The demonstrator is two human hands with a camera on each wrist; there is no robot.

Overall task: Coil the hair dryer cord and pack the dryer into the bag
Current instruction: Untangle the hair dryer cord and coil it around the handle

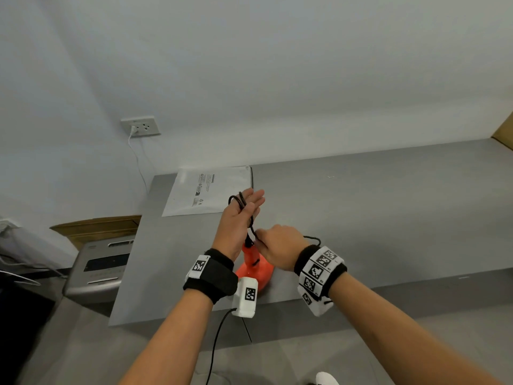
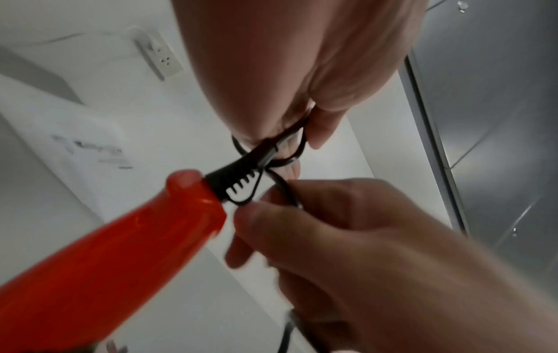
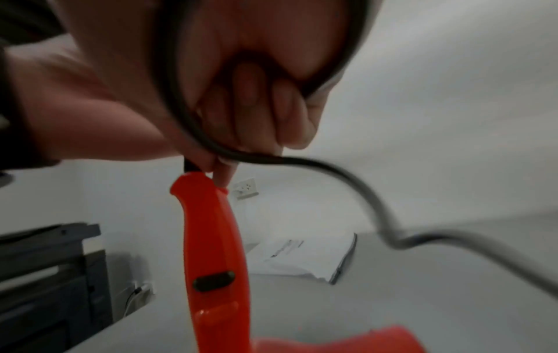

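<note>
— Coiling has begun: black cord [image 1: 241, 202] loops around the flat, straight-fingered left hand [image 1: 238, 223]; the right hand [image 1: 278, 250] pinches cord above the orange dryer [image 1: 254, 269] on the desk [image 1: 388, 218].

— And the remainder?

— Cord trails off blurred, apparently uncoiled; the white bag [image 1: 205, 190] lies flat behind, unpacked.

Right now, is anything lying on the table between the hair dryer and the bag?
Nothing visible does. The hair dryer stands near the table's front edge, the bag lies flat beyond it, and only bare tabletop shows between them, under the raised hands.
</note>
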